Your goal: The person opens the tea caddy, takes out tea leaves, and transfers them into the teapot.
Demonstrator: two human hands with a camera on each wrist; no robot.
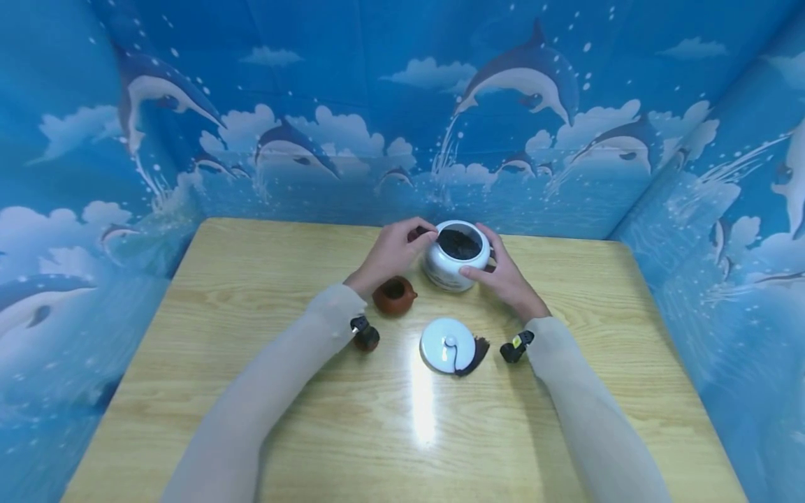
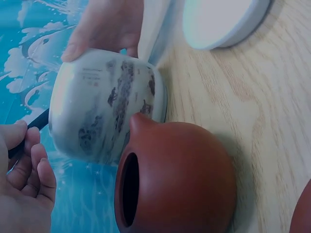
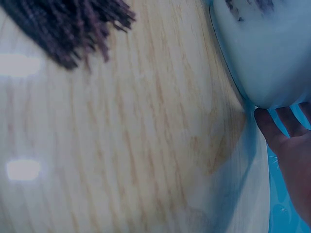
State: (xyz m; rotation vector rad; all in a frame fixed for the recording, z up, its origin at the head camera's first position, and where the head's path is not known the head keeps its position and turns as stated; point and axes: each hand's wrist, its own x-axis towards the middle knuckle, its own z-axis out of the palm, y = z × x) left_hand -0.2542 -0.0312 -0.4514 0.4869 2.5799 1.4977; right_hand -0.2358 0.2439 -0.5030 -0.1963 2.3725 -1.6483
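A white ceramic jar (image 1: 445,271) with dark ink-like markings stands near the table's back edge, its mouth uncovered. Dark loose contents (image 1: 459,243), resembling tea leaves, show inside. My right hand (image 1: 503,271) grips the jar's right side, thumb on the near side and fingers around the far side. At the left of the rim, my left hand (image 1: 402,246) pinches a dark, thin handle (image 2: 41,120) between thumb and fingers. The handle's far end is hidden behind the jar in the left wrist view. Below my left hand sits a lidless reddish-brown clay teapot (image 1: 395,299).
A white lid (image 1: 440,342) with a knob lies nearer me on the wooden table (image 1: 339,426), a dark tassel (image 1: 476,356) beside it. Another reddish-brown piece (image 2: 302,211) lies near the teapot, partly out of frame. A blue dolphin-print curtain (image 1: 352,175) hangs behind the table.
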